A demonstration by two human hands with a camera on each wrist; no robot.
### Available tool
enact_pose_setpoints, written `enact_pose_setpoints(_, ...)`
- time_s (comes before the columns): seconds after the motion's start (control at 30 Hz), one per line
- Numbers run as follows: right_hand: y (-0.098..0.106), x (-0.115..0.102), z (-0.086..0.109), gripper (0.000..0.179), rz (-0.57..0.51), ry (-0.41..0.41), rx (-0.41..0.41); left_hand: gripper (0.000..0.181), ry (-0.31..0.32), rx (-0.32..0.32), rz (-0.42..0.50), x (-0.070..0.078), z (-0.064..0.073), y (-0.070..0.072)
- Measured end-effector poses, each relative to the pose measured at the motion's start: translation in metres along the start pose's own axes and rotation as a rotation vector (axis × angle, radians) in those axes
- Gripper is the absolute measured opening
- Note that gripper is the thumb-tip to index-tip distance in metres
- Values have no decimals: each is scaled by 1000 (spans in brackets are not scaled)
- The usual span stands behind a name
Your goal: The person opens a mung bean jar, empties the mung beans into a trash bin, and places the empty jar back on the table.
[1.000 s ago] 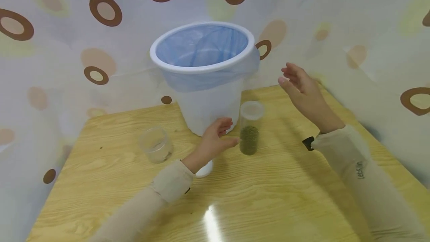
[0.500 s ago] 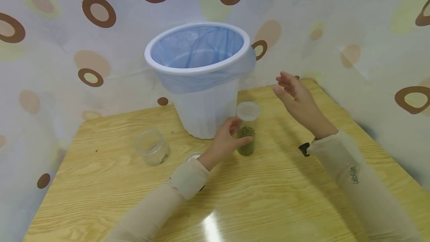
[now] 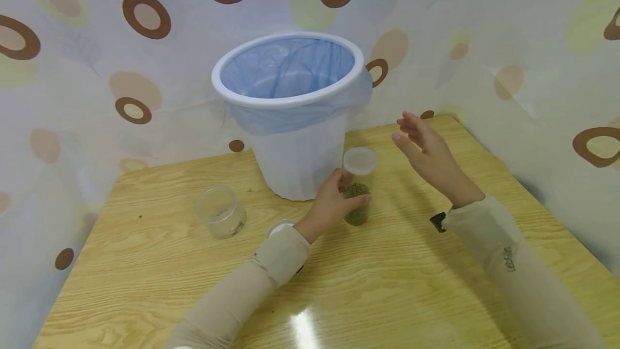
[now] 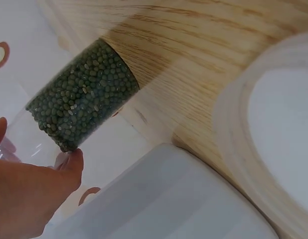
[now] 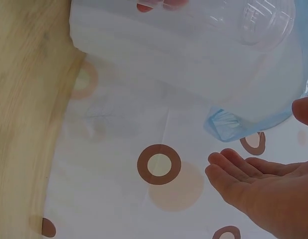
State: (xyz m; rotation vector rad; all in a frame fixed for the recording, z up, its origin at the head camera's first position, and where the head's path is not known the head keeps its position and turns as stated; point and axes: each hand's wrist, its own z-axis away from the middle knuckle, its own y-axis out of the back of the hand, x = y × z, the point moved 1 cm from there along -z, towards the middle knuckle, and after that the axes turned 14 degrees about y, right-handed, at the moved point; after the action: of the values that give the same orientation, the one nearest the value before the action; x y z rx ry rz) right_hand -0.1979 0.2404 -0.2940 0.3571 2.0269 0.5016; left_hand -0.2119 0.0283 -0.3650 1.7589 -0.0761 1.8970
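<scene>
A tall clear jar (image 3: 360, 172) with a whitish lid stands on the table, its lower part filled with green mung beans (image 4: 84, 94). My left hand (image 3: 331, 201) holds it round the side, thumb across the front and fingers behind. The left wrist view shows the fingers at the jar's wall above the beans. My right hand (image 3: 431, 160) hovers to the right of the jar, touching nothing, with fingers extended and thumb apart. In the right wrist view the same hand (image 5: 268, 186) is palm up against the patterned backdrop.
Behind the jar rises a white bin (image 3: 300, 160) lined with a blue bag (image 3: 290, 69). A short clear cup (image 3: 220, 214) sits to the left. Partly behind my left forearm is a small round container with something white (image 3: 280, 226). The wooden table (image 3: 145, 263) meets a patterned cloth backdrop.
My left hand has moved right to the jar and taken hold of it. My right hand has come slightly lower. The jar still stands in place.
</scene>
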Motion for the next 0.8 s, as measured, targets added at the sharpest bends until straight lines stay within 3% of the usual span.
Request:
enact_pose_setpoints(0.43,-16,-8,-3,62,4,79,-8,48,-23,39,27,-5,-1,5)
enact_pose_setpoints(0.8,-25,-11,-6,61,-3,91,-39,50,24,49,36,-5,5,11)
